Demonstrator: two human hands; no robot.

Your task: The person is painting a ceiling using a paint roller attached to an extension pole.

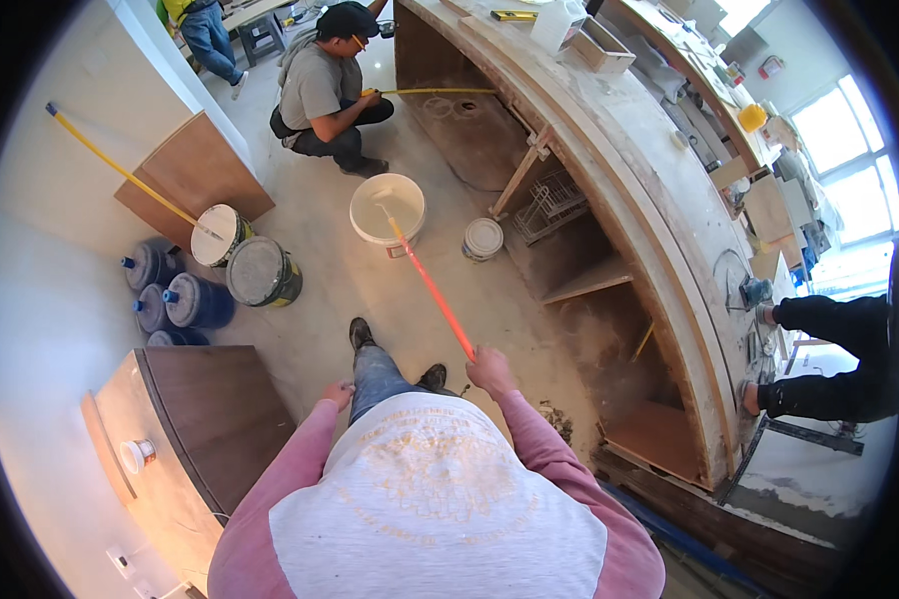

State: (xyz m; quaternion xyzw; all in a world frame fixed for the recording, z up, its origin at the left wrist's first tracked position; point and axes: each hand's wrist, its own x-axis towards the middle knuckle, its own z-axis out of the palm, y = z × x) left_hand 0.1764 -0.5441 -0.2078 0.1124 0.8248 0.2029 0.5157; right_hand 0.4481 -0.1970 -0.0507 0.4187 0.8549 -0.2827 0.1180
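My right hand (pixel 491 370) grips an orange pole (pixel 435 293), which slopes away from me to a pale yellow upper end inside a white bucket (pixel 388 236) on the floor. The far end in the bucket is too small to make out clearly. Low beside my left thigh, my left hand (pixel 339 392) has curled fingers; whatever they may hold is not clear.
A co-worker (pixel 320 100) squats by a curved wooden counter (pixel 659 299), holding a yellow rod. Another person's legs (pixel 829 349) are at right; one more stands top left (pixel 208 40). Tubs (pixel 260 265), water jugs (pixel 195 299) and a wooden cabinet (pixel 200 419) line the left.
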